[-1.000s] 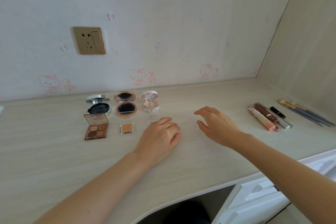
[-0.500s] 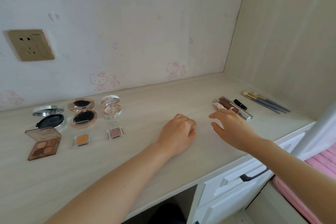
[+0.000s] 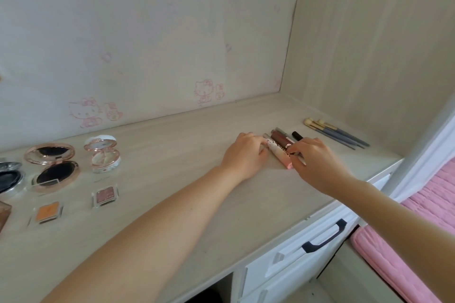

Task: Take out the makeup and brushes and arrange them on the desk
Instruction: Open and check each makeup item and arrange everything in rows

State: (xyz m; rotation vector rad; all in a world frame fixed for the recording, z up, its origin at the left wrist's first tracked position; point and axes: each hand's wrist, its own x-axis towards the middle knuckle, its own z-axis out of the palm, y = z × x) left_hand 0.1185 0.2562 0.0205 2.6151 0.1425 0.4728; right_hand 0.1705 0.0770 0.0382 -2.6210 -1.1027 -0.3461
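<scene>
Head view, close, facing forward-down over desk.

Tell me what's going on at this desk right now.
A person is laying makeup out on a light wooden desk. Both hands are at a cluster of lip tubes near the right end: the left hand rests against its left side, while the right hand pinches at the tubes' near ends. Nothing is lifted. Beyond them lies a row of brushes. On the left sit open compacts and small eyeshadow pans, already arranged.
</scene>
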